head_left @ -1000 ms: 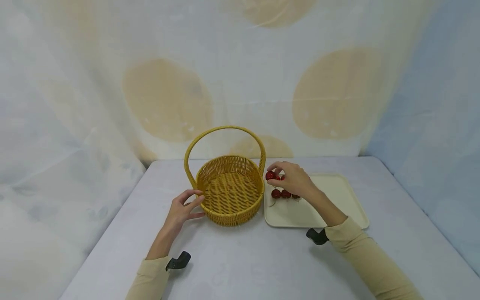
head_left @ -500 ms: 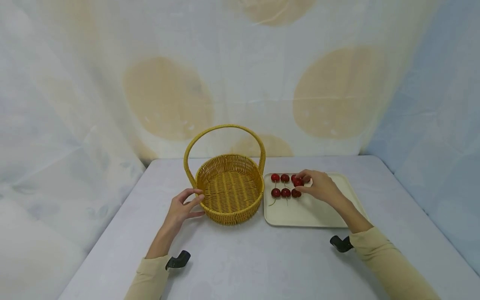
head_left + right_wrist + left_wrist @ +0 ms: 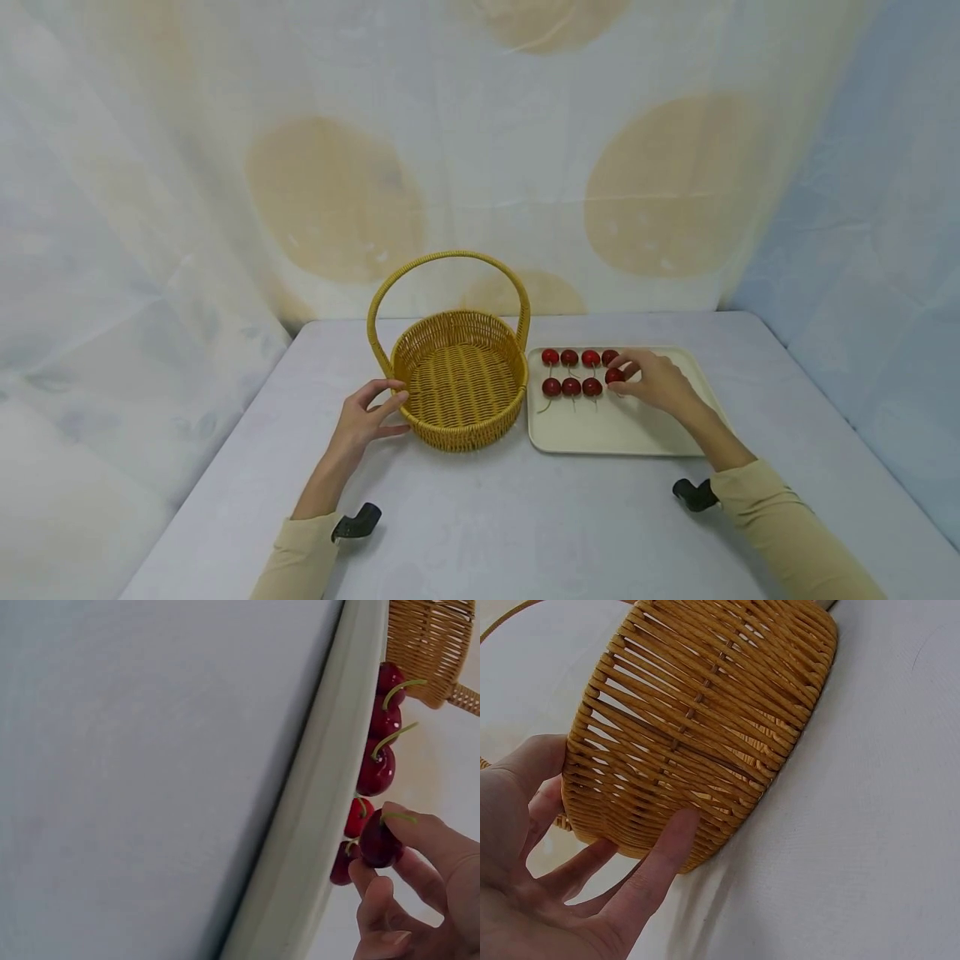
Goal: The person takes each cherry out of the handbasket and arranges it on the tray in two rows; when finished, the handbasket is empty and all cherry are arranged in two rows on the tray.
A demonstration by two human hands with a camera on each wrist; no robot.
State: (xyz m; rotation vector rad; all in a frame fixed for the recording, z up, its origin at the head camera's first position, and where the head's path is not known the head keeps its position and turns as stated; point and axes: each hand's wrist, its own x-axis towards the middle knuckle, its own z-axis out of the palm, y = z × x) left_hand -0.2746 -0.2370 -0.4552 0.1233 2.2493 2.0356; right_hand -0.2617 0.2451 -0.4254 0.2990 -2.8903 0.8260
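Note:
In the head view my left hand (image 3: pixel 369 415) holds the near left side of a yellow woven basket (image 3: pixel 462 387) with a tall arched handle. The left wrist view shows its fingers (image 3: pixel 649 877) against the basket's wickerwork (image 3: pixel 697 712). My right hand (image 3: pixel 656 386) pinches a dark red cherry (image 3: pixel 614 377) between thumb and fingers at the right end of the near row. A green stem shows on this cherry (image 3: pixel 380 840) in the right wrist view. Whether it touches the tray is unclear. Several more cherries (image 3: pixel 571 387) lie in two rows on a cream tray (image 3: pixel 600 433).
The tray stands close to the basket's right side on a white-covered table (image 3: pixel 480 525). Patterned cloth (image 3: pixel 510 167) hangs behind and at both sides. A black wrist mount (image 3: pixel 357 522) sticks out from each sleeve.
My right hand has moved right along the tray with the cherry, from the tray's left end near the basket to the near row's right end. The left hand and basket have stayed put.

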